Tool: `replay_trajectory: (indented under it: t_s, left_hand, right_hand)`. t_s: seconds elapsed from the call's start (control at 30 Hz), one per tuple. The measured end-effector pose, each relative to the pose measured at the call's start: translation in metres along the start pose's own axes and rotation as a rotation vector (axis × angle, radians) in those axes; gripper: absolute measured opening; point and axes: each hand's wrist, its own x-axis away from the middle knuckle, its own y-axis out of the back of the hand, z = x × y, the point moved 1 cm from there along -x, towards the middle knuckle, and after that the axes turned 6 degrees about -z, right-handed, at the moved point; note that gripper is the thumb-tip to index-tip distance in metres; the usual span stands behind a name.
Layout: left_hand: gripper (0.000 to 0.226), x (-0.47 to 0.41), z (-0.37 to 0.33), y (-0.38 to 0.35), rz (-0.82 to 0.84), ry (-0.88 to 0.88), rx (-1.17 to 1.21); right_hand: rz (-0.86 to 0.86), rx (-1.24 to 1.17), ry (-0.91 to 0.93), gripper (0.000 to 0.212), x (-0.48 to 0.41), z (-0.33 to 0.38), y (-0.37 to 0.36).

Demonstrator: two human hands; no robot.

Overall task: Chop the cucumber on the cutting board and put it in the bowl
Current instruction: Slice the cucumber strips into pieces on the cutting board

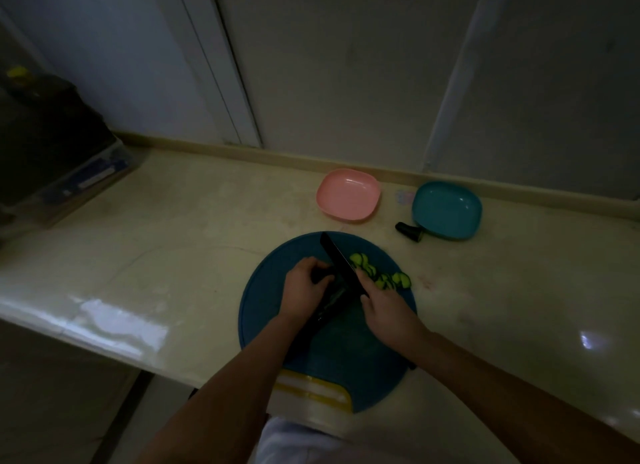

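At the bottom of the frame, two bare forearms reached up from the lower corners toward a round dark-blue cutting board (363, 359) that lay on a pale, glossy countertop (173, 255), with a yellow-and-white patch at the board's near edge. The left hand (304, 287) sat curled over the uncut part of the cucumber (334, 299), a dark length that ran diagonally beneath it toward the lower left; its fingers were bent down around the piece, pinning it to the board. The right hand (388, 311) was closed around the handle of a black-bladed knife (337, 255), the handle itself hidden inside the fist. The blade slanted up and to the left from that hand, its tip pointing at the far rim of the board, and it lay just beside the left hand's fingertips, on their right. Immediately to the right of the blade, a loose cluster of pale green cucumber slices (379, 273) rested on the board in a short curved row, overlapping one another. Beyond the board, toward the right, a small dark cut end piece (410, 231) lay on the counter, touching or nearly touching the near rim of a teal bowl (446, 209). To the left of that bowl, apart from it, stood a pink bowl (348, 195). At the far left edge of the frame, a dark bulky object (52, 134) sat on a clear lidded container, too dim to identify.
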Motion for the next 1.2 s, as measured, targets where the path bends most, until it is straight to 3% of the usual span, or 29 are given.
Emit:
replay_trajectory:
  t_s: [0.8,1.2]
  left_hand:
    - [0.017,-0.001,0.002,0.000,-0.015,0.049,-0.009]
    - [0.021,0.005,0.004,0.004,0.000,0.015,-0.007]
  right_hand:
    - [0.058,0.061,0.110,0.057,-0.014,0.017,0.004]
    - [0.001,0.029,0.022,0.055,-0.006,0.001,-0.001]
